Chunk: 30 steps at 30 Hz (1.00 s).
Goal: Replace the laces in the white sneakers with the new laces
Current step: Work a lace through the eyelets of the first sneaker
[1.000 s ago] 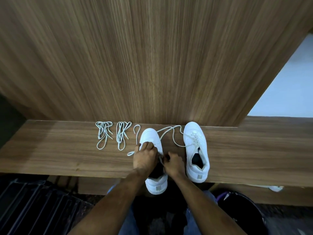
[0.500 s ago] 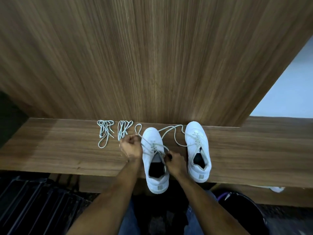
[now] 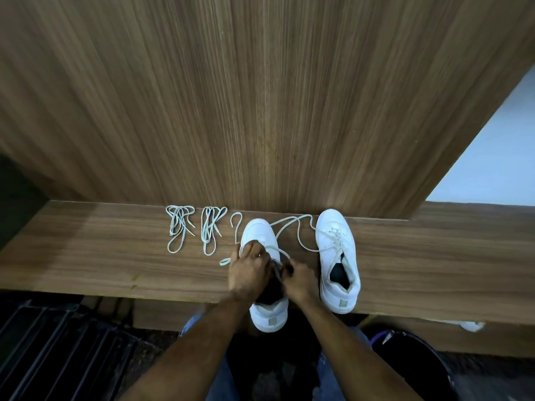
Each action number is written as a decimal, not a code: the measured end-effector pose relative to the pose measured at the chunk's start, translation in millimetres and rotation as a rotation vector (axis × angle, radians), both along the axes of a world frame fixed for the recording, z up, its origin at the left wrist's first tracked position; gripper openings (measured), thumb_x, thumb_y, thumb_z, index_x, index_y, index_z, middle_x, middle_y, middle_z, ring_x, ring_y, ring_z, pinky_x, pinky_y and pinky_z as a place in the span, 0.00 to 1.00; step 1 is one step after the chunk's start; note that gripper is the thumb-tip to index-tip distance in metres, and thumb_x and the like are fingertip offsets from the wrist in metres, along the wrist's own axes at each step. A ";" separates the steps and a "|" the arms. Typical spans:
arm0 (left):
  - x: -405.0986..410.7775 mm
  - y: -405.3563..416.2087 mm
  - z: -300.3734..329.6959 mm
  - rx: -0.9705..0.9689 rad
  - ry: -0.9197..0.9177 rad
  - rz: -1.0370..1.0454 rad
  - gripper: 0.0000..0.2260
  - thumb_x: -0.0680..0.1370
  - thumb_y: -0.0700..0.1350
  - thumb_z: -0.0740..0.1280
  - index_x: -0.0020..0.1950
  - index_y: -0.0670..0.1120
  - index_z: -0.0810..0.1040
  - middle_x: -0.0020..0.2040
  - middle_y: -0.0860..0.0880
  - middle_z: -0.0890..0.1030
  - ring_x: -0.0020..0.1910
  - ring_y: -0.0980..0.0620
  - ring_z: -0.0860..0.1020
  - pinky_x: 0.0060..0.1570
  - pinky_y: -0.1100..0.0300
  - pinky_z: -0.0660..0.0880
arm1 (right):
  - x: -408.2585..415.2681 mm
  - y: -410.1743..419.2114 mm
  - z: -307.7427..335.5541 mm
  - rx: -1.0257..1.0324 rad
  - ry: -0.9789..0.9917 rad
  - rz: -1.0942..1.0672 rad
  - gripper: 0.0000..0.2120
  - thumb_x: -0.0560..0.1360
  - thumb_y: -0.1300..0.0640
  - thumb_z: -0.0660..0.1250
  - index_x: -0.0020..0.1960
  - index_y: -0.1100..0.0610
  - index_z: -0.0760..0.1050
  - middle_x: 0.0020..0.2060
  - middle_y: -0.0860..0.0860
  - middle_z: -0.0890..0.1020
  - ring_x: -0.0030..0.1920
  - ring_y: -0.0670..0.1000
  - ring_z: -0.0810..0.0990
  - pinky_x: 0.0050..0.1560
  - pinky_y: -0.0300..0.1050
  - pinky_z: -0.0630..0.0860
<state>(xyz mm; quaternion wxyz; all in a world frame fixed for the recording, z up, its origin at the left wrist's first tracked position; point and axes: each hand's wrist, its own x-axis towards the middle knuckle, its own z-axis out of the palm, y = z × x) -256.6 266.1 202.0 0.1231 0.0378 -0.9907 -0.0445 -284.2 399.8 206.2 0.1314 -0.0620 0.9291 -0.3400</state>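
A tall wood-grain wall panel (image 3: 260,96) is filling most of the view, with a long wooden bench (image 3: 101,264) running along its foot. Two white sneakers are sitting on the bench, toes toward the panel: the left sneaker (image 3: 267,314) is hanging its heel over the near edge, and the right sneaker (image 3: 337,256) is standing just beside it, loosely laced. The left hand (image 3: 249,270) is lying over the left sneaker's eyelets with fingers curled together, and the right hand (image 3: 299,277) is pinching closed at the tongue; both seem to be gripping the shoe's lace (image 3: 289,224), whose loose length is trailing toward the panel. Two bundled new laces (image 3: 179,227) are waiting untouched further left. Judging by this, the old lace is being worked out; next it needs pulling free eyelet by eyelet.
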 end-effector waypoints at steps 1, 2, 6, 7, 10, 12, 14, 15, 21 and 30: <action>-1.6 -3.8 2.0 -0.010 0.047 0.001 0.13 0.72 0.51 0.59 0.41 0.49 0.82 0.45 0.51 0.78 0.50 0.50 0.77 0.59 0.49 0.68 | -0.2 0.1 -0.1 0.000 0.001 0.003 0.09 0.77 0.53 0.60 0.49 0.57 0.76 0.50 0.58 0.82 0.54 0.61 0.79 0.49 0.49 0.73; -3.9 -7.6 5.6 0.043 0.088 0.042 0.09 0.74 0.49 0.62 0.43 0.49 0.81 0.47 0.50 0.77 0.51 0.49 0.76 0.62 0.48 0.65 | -0.8 0.3 -0.8 -0.003 0.001 0.006 0.08 0.77 0.54 0.61 0.48 0.57 0.76 0.49 0.58 0.82 0.54 0.61 0.79 0.49 0.49 0.73; -12.5 -26.8 37.0 0.707 0.423 0.575 0.03 0.76 0.42 0.66 0.44 0.45 0.79 0.48 0.44 0.77 0.51 0.43 0.74 0.58 0.47 0.68 | -2.1 1.5 -1.9 -0.010 0.000 0.035 0.07 0.77 0.55 0.61 0.47 0.57 0.75 0.48 0.59 0.82 0.53 0.62 0.79 0.48 0.50 0.73; -14.2 -32.4 43.1 0.841 0.501 0.666 0.03 0.76 0.43 0.66 0.44 0.44 0.79 0.49 0.43 0.77 0.52 0.42 0.75 0.58 0.46 0.69 | -2.2 1.6 -2.1 -0.010 0.000 0.039 0.07 0.77 0.55 0.61 0.47 0.56 0.75 0.48 0.58 0.82 0.52 0.61 0.79 0.48 0.50 0.73; -15.1 -38.7 50.2 0.881 0.452 0.696 0.04 0.78 0.45 0.66 0.44 0.47 0.76 0.51 0.43 0.77 0.54 0.41 0.75 0.58 0.46 0.69 | -2.0 1.7 -1.5 -0.017 -0.008 0.039 0.06 0.77 0.55 0.61 0.46 0.55 0.76 0.47 0.55 0.83 0.52 0.59 0.80 0.46 0.47 0.72; -11.7 -32.4 45.6 0.824 0.319 0.676 0.01 0.77 0.45 0.65 0.47 0.48 0.75 0.54 0.44 0.75 0.57 0.43 0.73 0.59 0.45 0.68 | -1.7 2.4 -1.7 -0.042 -0.023 0.025 0.05 0.77 0.55 0.62 0.45 0.53 0.76 0.46 0.54 0.83 0.51 0.58 0.80 0.45 0.47 0.72; -5.9 -25.0 31.2 0.618 0.183 0.519 0.08 0.76 0.47 0.65 0.54 0.47 0.75 0.56 0.46 0.73 0.58 0.45 0.71 0.61 0.46 0.67 | -0.9 2.2 -0.9 -0.053 -0.022 0.022 0.06 0.77 0.54 0.62 0.41 0.51 0.72 0.45 0.54 0.83 0.50 0.59 0.80 0.44 0.47 0.72; -3.0 -19.3 23.0 0.497 0.119 0.393 0.10 0.75 0.49 0.66 0.55 0.48 0.76 0.56 0.47 0.73 0.58 0.46 0.71 0.62 0.47 0.66 | -0.5 2.6 -0.7 -0.049 -0.018 0.017 0.07 0.77 0.54 0.62 0.40 0.50 0.71 0.44 0.55 0.83 0.50 0.59 0.80 0.44 0.47 0.71; 7.9 4.6 -3.1 0.163 -0.119 0.044 0.15 0.73 0.53 0.56 0.46 0.52 0.81 0.54 0.51 0.79 0.64 0.48 0.74 0.65 0.48 0.56 | -0.7 0.4 0.7 -0.030 -0.030 -0.003 0.05 0.76 0.55 0.61 0.42 0.53 0.73 0.46 0.56 0.83 0.52 0.59 0.80 0.48 0.49 0.73; -10.5 -22.1 45.4 0.694 0.174 0.598 0.07 0.78 0.44 0.61 0.54 0.46 0.76 0.56 0.45 0.74 0.60 0.44 0.71 0.61 0.47 0.65 | -4.0 2.3 -7.5 -0.023 -0.006 0.017 0.06 0.76 0.55 0.62 0.46 0.56 0.75 0.47 0.58 0.82 0.52 0.61 0.79 0.46 0.49 0.73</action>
